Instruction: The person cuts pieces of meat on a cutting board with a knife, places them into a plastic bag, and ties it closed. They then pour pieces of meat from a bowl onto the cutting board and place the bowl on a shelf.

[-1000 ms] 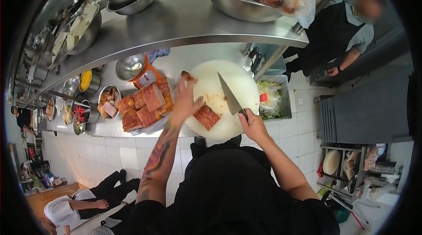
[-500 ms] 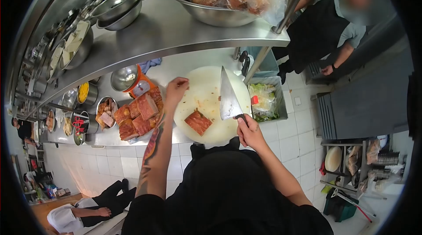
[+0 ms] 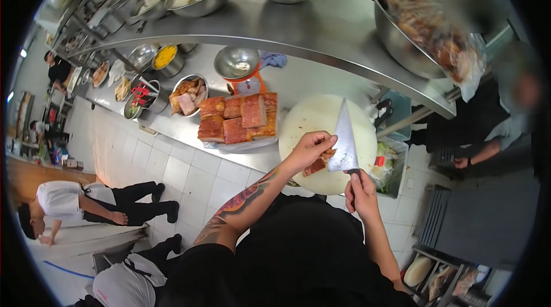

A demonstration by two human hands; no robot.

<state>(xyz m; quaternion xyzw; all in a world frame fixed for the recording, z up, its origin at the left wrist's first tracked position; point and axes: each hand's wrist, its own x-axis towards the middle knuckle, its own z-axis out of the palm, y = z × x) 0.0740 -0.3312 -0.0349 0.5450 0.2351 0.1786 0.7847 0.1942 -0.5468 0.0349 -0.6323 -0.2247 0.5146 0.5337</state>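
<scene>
My right hand (image 3: pixel 363 195) is wrapped round the dark handle of a broad pointed kitchen knife (image 3: pixel 344 134), its blade pointing away from me over the round white cutting board (image 3: pixel 304 110). My left hand (image 3: pixel 311 149) is closed, thumb and fingers pinched together beside the blade. Under and beside those fingers is a piece of roast pork (image 3: pixel 314 168) with browned skin, partly hidden by the hand. Left of the board, several large blocks of roast pork (image 3: pixel 252 113) lie stacked on a tray at the counter's front edge.
An orange scale (image 3: pixel 251 85) with a steel bowl stands behind the pork. Small containers line the counter leftward. A steel shelf (image 3: pixel 321 34) overhangs the counter. A bin of greens (image 3: pixel 390 163) stands right of the board. Co-workers stand at right and lower left.
My left hand has come down from the board's left side to the pork piece, next to the blade. The knife stays in my right hand. The view has turned left.
</scene>
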